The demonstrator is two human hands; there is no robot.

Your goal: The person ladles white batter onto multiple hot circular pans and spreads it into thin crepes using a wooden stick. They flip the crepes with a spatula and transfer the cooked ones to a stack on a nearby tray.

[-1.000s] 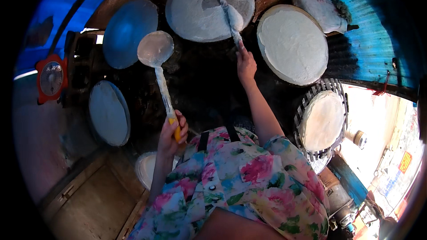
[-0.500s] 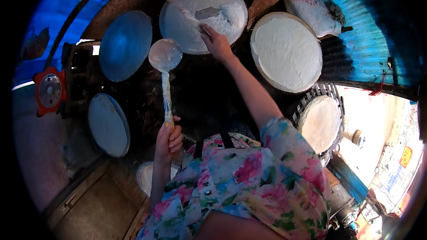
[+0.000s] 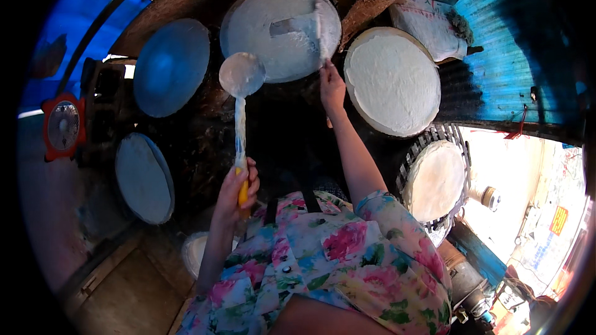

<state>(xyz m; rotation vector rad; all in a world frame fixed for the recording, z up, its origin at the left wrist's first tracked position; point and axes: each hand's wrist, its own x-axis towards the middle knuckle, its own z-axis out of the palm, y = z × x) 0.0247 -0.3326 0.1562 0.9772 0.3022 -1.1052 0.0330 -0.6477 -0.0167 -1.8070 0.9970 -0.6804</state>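
My right hand (image 3: 333,92) is closed around the near end of a long, thin spreader (image 3: 320,30) coated in white batter. Its blade lies across the right part of a large round griddle (image 3: 284,26) at the top middle. A thin white layer covers most of that griddle, with a grey patch showing near its centre. In my left hand (image 3: 241,189) is a ladle (image 3: 242,75), gripped by its yellow handle and held upright. White batter coats its shaft and round bowl, which appears in front of the griddle's lower left edge.
A bare, bluish round griddle (image 3: 172,68) stands at left; a batter-covered one (image 3: 392,82) at right. White rounds lie at lower left (image 3: 144,178) and on a slatted stand (image 3: 434,181). A pale container (image 3: 194,253) is by my left forearm. A red fan (image 3: 64,126) stands far left.
My right hand has moved right and nearer to me, swinging the spreader from the griddle's left to its right side. The white heap there is now flattened. The ladle has shifted slightly right.
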